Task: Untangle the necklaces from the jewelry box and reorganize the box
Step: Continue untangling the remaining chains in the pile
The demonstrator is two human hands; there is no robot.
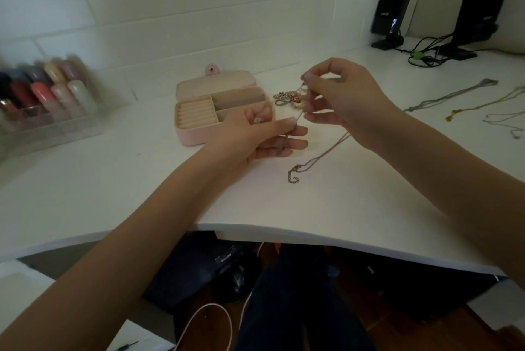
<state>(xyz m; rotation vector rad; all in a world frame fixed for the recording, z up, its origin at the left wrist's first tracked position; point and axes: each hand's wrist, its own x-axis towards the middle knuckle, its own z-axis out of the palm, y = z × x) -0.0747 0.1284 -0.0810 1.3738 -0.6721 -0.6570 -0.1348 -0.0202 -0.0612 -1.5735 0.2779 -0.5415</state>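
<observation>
An open pink jewelry box (196, 134) sits on the white desk (142, 180), lid tipped back, with ring rolls at its left and empty-looking compartments at its right. Just right of the box, my left hand (261, 134) pinches a thin silver chain. A little higher, my right hand (341, 95) pinches the same chain. That necklace (315, 160) trails down onto the desk, its clasp end curled near the front. A small tangled clump of jewelry (287, 99) lies between the box and my right hand. Separated necklaces (451, 95) lie stretched out at the far right.
A clear organizer of coloured tubes (48, 98) stands at the left, blurred. Two black speakers (393, 7) with cables (423, 55) stand at the back right. The desk's front edge curves across below my forearms, with legs and clutter beneath.
</observation>
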